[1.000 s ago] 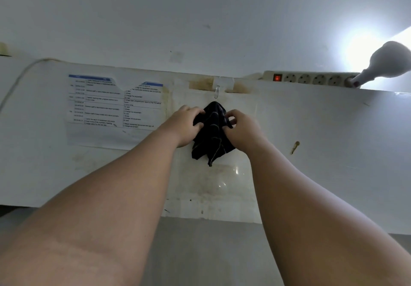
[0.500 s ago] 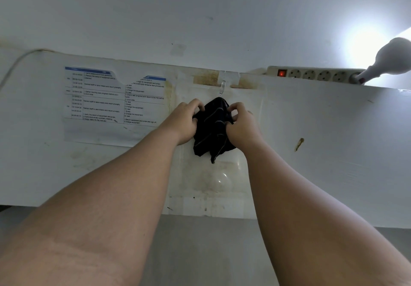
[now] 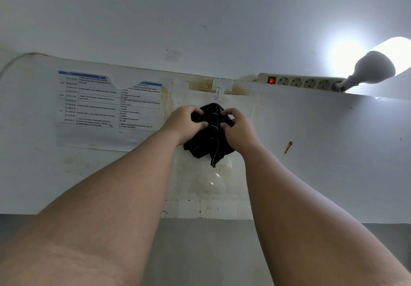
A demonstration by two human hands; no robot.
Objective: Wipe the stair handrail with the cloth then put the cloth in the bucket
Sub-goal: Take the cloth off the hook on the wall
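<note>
A dark cloth [image 3: 211, 143] with thin pale stripes hangs bunched in front of a white wall, just below a clear plastic hook [image 3: 217, 93]. My left hand [image 3: 185, 124] grips its upper left part and my right hand [image 3: 239, 127] grips its upper right part. Its top edge sits slightly below the hook and does not seem to hang on it. The lower folds dangle free between my wrists. No handrail or bucket is in view.
A printed schedule sheet [image 3: 106, 103] is taped to the wall at left. A white power strip [image 3: 298, 82] with a lit red switch lies on the ledge at right, with a bright lamp [image 3: 371, 69] plugged in. A grey surface [image 3: 206, 252] lies below.
Both hands have closed more tightly on the cloth and gathered it. The cloth's top now sits a little below the hook.
</note>
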